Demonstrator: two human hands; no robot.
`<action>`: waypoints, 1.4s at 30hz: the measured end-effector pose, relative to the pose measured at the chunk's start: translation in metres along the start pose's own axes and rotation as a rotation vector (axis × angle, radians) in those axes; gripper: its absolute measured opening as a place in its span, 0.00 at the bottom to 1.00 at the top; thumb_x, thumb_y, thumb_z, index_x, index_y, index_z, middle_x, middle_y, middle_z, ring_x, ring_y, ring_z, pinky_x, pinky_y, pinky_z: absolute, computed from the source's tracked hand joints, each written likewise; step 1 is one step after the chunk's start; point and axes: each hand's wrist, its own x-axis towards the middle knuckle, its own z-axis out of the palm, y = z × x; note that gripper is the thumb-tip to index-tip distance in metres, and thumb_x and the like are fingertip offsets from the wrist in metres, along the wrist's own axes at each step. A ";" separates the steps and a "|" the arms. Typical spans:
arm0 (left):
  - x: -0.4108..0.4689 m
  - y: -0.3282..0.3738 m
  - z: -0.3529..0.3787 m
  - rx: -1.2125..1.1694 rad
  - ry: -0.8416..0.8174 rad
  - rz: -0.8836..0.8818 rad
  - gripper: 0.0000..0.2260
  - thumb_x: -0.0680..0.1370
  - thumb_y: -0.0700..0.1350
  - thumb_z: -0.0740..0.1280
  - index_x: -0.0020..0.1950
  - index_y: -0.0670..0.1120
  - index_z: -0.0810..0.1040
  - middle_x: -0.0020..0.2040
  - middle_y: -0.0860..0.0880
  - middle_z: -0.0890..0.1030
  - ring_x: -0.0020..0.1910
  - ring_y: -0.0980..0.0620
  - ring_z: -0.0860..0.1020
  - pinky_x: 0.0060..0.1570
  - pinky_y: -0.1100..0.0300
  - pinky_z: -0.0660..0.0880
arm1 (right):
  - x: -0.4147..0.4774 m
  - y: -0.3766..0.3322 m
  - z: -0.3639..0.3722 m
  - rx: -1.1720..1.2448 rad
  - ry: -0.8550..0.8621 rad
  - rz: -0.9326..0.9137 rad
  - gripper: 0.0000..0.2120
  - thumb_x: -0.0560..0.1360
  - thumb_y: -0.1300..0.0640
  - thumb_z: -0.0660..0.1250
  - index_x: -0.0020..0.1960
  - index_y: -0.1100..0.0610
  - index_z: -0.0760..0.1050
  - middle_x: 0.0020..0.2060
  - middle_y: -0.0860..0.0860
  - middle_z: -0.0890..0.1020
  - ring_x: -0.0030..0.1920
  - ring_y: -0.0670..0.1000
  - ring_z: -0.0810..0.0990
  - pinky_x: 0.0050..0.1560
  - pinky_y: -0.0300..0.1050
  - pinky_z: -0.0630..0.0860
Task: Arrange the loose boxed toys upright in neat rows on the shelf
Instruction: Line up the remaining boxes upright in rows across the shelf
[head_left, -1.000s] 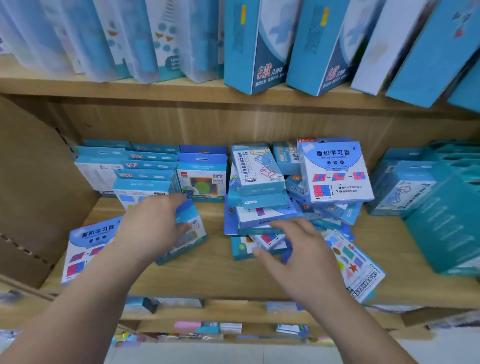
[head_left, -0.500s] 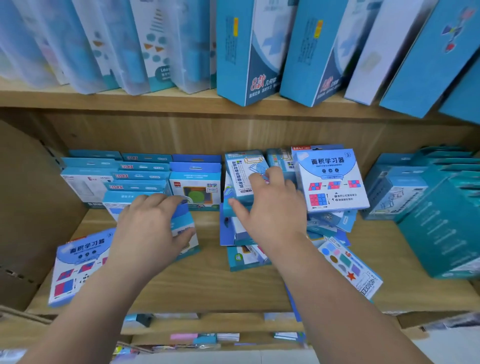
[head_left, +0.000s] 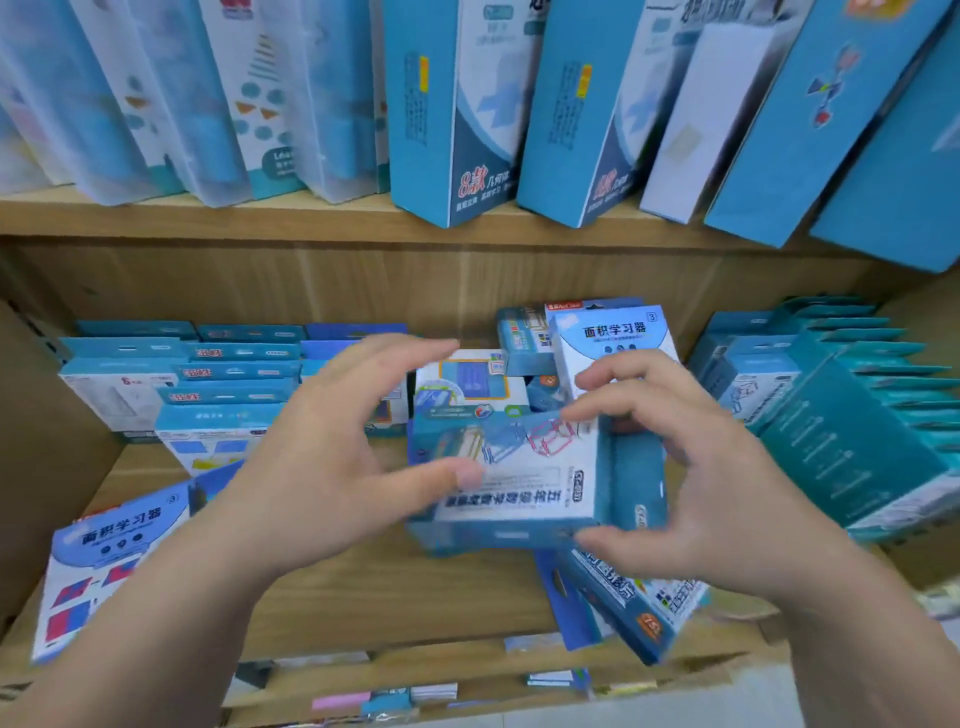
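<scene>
Head view: right hand (head_left: 691, 467) pinches blue-and-white cardboard toy box (head_left: 519, 483); left hand (head_left: 332, 452) spread, thumb touching it. Likely light, stiff; grip opposite edges.

Up it comes: the right hand (head_left: 691, 467) has lifted a blue-and-white toy box (head_left: 519, 467) off the pile, and the left hand (head_left: 332, 457) has dropped its small box and crossed over, thumb apparently touching it.

body: two hands, two forearms (head_left: 171, 587) | left hand (head_left: 322, 467) — bare, thumbnail cut short | right hand (head_left: 701, 483) — bare | forearms: bare as far as they show
</scene>
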 end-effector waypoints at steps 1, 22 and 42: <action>0.003 0.005 0.002 -0.056 -0.113 0.021 0.36 0.65 0.68 0.73 0.71 0.61 0.71 0.67 0.64 0.74 0.69 0.63 0.70 0.65 0.71 0.64 | -0.006 0.000 -0.009 0.033 -0.050 -0.003 0.30 0.58 0.52 0.82 0.59 0.45 0.78 0.63 0.47 0.72 0.66 0.53 0.74 0.62 0.44 0.72; 0.069 0.145 0.208 -0.044 -0.026 -0.319 0.26 0.58 0.66 0.75 0.49 0.57 0.73 0.43 0.61 0.81 0.42 0.63 0.79 0.41 0.58 0.78 | -0.099 0.119 -0.075 0.634 0.371 0.407 0.15 0.67 0.47 0.78 0.49 0.54 0.82 0.40 0.53 0.86 0.37 0.46 0.83 0.37 0.39 0.78; 0.132 0.107 0.341 -0.136 0.005 -0.519 0.12 0.78 0.48 0.69 0.59 0.52 0.74 0.52 0.53 0.83 0.51 0.51 0.82 0.54 0.46 0.79 | -0.128 0.218 -0.042 0.189 0.238 0.586 0.28 0.84 0.53 0.59 0.81 0.47 0.52 0.81 0.43 0.45 0.73 0.33 0.47 0.58 0.16 0.44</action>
